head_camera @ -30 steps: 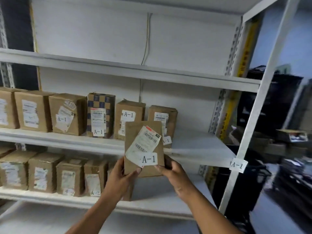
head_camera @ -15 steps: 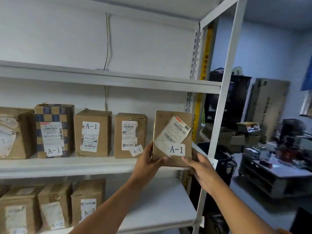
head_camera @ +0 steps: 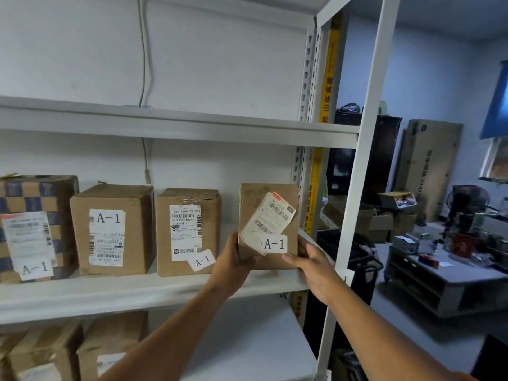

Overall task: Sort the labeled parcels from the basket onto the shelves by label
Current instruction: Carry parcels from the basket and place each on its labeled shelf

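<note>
We hold the parcel [head_camera: 268,226] between both hands at the right end of the middle shelf [head_camera: 154,291]. The left hand [head_camera: 233,264] wraps the lower left corner, thumb on the front face and fingers curled behind. The right hand [head_camera: 310,266] braces the lower right edge, fingers pressed along the side and thumb lying under the "A-1" label [head_camera: 275,244].

A second ago we carried this parcel in front of the lower shelf, well short of the row. It has since risen and travelled right, and it now stands upright in the free slot, just beside the last A-1 box [head_camera: 188,232] in the row. Its base appears to meet the shelf surface, though our fingers cover the lower edge, so we cannot confirm full contact.

The label matches the A-1 boxes behind it, including the box with the large label [head_camera: 111,229] and the checkered box [head_camera: 33,229] at the far left. We judge the placement step nearly complete; release of both hands remains.

Further back, the white upright [head_camera: 357,188] bounds the slot on the right, so little side clearance is left. Beyond the rack, a low worktop [head_camera: 450,281] carries assorted items unrelated to the task.
</note>
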